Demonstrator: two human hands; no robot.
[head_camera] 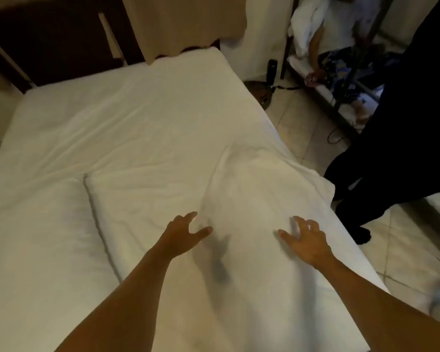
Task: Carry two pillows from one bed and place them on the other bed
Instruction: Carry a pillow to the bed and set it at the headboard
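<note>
Pillow: soft white rectangular pillow [252, 199] lying on white-sheeted bed [112, 118]
Left hand [186, 235]: fingers spread, holding nothing, above pillow
Right hand [306, 240]: spread, holding nothing

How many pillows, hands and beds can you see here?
Pillows: 3, a left pillow, a middle pillow and a top pillow.
Hands: 2, the left hand and the right hand, both open.
Beds: 1, the white bed.
Total: 6

The far half of the bed [117, 118] lies bare and open. Pillows [252, 189] crowd the near end. On the right, a standing person's dark legs [391, 148] block the narrow floor aisle [302, 123].
</note>
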